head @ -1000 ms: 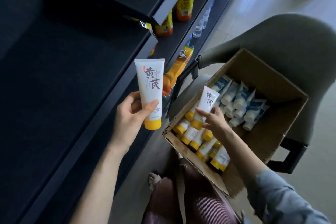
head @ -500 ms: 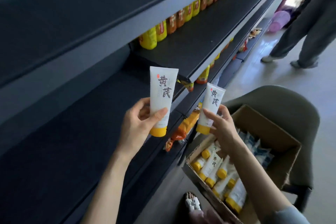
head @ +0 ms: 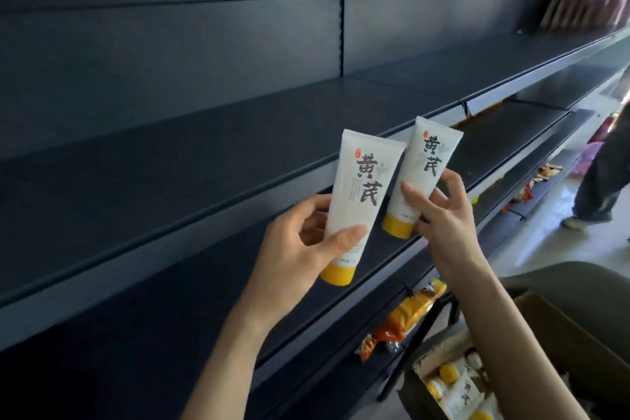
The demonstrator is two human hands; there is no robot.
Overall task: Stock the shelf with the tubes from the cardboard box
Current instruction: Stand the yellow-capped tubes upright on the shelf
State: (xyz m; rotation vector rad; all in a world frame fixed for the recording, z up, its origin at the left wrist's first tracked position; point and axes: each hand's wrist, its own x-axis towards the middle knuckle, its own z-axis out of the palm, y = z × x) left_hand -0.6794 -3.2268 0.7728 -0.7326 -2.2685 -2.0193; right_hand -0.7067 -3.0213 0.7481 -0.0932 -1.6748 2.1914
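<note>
Standing by the racking, I see both tubes held up in front of the dark shelf [head: 204, 181], neither one set down yet. The left grip [head: 293, 249] is clasped round the left tube [head: 358, 194], the thumb laid across its front and the fingers curled behind. The right grip [head: 443, 215] pinches the right tube [head: 422, 174] low on its body, just above the cap.

Each tube has its yellow cap downward and its crimped end up, with the printed face turned toward the holder. That looks deliberate to me: the flat cap is the only end a tube can stand on, and a label facing out is what a shopper needs to see. Holding them low leaves the caps free to meet the shelf first.

The two tubes lean slightly apart at the caps and come close at the top. I cannot tell whether they touch. Carrying one in each grip would halve the trips.

The cardboard box [head: 552, 327] sits low on the right, seemingly on a grey chair [head: 579, 283], within easy reach. More yellow-capped tubes [head: 456, 389] lie in it, so I judge there is plenty left to stock. An orange packet [head: 409, 314] lies on a lower shelf beneath.
</note>
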